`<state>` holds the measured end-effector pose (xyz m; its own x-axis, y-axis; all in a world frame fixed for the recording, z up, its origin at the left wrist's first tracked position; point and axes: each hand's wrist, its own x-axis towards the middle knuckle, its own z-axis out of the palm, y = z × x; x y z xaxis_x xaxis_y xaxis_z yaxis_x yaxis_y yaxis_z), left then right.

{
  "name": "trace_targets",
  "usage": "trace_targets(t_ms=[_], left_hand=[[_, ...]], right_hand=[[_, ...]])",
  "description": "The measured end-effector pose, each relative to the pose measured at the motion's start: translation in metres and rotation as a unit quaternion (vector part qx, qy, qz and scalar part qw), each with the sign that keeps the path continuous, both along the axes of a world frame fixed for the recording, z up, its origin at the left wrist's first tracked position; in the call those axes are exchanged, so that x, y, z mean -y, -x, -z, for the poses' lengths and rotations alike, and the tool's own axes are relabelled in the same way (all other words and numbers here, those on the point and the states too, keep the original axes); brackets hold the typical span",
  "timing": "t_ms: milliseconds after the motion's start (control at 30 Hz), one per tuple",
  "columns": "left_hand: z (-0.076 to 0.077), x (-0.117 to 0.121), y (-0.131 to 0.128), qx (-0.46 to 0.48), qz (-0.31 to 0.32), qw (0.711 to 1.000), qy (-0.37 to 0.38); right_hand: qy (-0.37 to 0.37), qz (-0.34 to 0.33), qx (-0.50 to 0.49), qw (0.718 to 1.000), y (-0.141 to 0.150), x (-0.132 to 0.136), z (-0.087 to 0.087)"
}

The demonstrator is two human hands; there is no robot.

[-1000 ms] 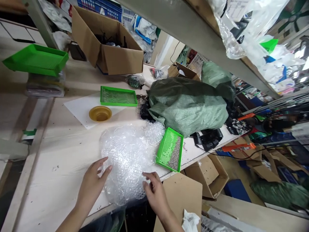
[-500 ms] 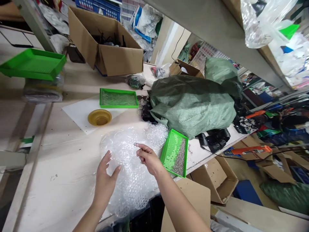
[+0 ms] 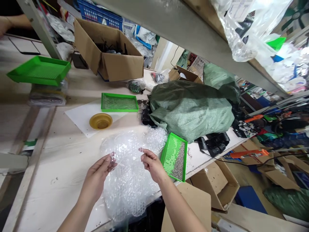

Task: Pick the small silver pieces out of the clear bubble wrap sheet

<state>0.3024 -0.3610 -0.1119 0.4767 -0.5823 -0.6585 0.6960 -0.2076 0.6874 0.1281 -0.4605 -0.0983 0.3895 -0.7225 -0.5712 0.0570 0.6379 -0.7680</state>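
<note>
A crumpled sheet of clear bubble wrap [image 3: 130,183] lies on the table in front of me. Over its left side is my left hand [image 3: 98,174], its thumb and fingers pinched together; whatever lies between them is too small or clear to name. My right hand [image 3: 154,166] hovers above the wrap's right side, fingers curled and thumb against them, one fingertip pointing left. Anything in that pinch cannot be made out either. The two hands are apart. Just right of my right hand stands a green perforated tray [image 3: 174,158] with many small metal pieces heaped along one side.
Behind the wrap are a yellow-brown bowl [image 3: 100,121] and another green tray [image 3: 119,102]. A large green sack [image 3: 193,109] lies at the right. An open cardboard box [image 3: 123,66] stands at the back. A grey shelf beam [image 3: 154,19] crosses overhead. At far left shows another person's hand [image 3: 4,25].
My left hand has gone from spread fingers to a pinch. My right hand keeps its curled pose, slightly lower in view. Another person's hand has come into view at far left.
</note>
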Motion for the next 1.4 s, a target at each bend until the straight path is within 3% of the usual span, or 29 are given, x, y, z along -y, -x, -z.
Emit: trace_targets(t_ms=[233,533,1067,1233,1333,1400], left_hand=[[-0.008,-0.004,0.001,0.015,0.036,0.999,-0.019],[-0.008,-0.007,0.005,0.040,0.050,0.998,-0.004],[0.001,-0.013,0.002,0.083,0.052,0.995,0.006],[-0.011,-0.013,0.017,0.170,0.043,0.984,-0.022],[-0.023,-0.014,0.036,0.340,0.019,0.940,-0.039],[-0.030,-0.014,0.049,0.361,0.065,0.930,-0.020]], right_hand=[[0.004,0.021,-0.027,0.999,0.003,-0.007,-0.008],[0.087,0.013,-0.097,0.991,0.005,-0.011,-0.015],[0.243,-0.074,-0.196,0.947,-0.001,-0.026,-0.032],[0.284,-0.073,-0.232,0.927,-0.005,-0.033,-0.036],[0.315,-0.081,-0.248,0.913,-0.012,-0.040,-0.042],[0.348,-0.094,-0.266,0.894,-0.016,-0.045,-0.046]])
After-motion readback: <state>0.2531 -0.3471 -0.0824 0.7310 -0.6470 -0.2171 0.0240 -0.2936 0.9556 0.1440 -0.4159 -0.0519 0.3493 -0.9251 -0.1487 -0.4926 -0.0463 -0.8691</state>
